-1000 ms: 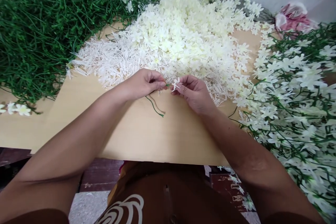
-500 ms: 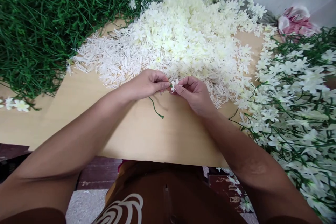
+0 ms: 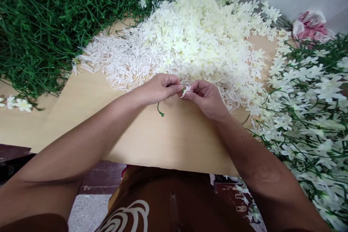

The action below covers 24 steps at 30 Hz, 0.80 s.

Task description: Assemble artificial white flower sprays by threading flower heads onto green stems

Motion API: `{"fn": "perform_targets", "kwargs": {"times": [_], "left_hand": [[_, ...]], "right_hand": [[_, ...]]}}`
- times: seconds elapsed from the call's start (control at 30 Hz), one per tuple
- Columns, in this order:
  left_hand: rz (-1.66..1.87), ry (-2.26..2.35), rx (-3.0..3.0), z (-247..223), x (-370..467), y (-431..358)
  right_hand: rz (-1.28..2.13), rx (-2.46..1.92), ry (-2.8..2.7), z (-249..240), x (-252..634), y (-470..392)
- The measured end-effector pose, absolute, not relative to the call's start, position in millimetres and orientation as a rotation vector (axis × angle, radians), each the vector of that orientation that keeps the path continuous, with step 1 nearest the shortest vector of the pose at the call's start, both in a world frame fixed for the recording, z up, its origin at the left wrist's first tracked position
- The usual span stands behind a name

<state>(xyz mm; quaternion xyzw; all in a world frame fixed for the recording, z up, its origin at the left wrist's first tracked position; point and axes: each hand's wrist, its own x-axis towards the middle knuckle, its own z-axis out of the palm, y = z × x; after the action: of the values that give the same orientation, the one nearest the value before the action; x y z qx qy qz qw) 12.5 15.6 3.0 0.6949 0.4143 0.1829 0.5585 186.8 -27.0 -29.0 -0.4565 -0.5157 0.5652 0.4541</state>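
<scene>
My left hand [image 3: 165, 88] pinches a green artificial stem [image 3: 160, 110], whose loose end hangs below the fingers over the board. My right hand [image 3: 205, 96] is closed on a small white artificial flower [image 3: 186, 91], held between thumb and forefinger. Both hands meet fingertip to fingertip, and the flower sits right at the stem's upper tip. Whether the two are joined is hidden by the fingers. Just beyond the hands lies a heap of white artificial blossoms [image 3: 187, 32], with thin white stamens [image 3: 119, 58] spread along its left side.
A tan board [image 3: 152, 141] lies under the hands. At the left is a big pile of green stems [image 3: 49, 25], with a few finished flowers [image 3: 23, 105] below it. Many flowered stems [image 3: 312, 116] are heaped at the right. A pink-and-white bag [image 3: 311, 27] rests near the wall.
The flower has turned in the right fingers and is now more sideways. The hanging stem end has swung left and up. The view has shifted slightly.
</scene>
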Motion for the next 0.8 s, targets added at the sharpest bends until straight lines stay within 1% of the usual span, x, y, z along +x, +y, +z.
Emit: {"fn": "perform_targets", "kwargs": {"times": [0.37, 0.8], "left_hand": [[0.411, 1.033, 1.683, -3.2, 16.6, 13.1], [0.372, 1.041, 1.73, 1.8, 15.1, 17.3]], "right_hand": [[1.33, -1.183, -1.394, -25.5, 186.6, -26.6], [1.398, -1.264, -1.369, -18.2, 187.5, -28.2]]}}
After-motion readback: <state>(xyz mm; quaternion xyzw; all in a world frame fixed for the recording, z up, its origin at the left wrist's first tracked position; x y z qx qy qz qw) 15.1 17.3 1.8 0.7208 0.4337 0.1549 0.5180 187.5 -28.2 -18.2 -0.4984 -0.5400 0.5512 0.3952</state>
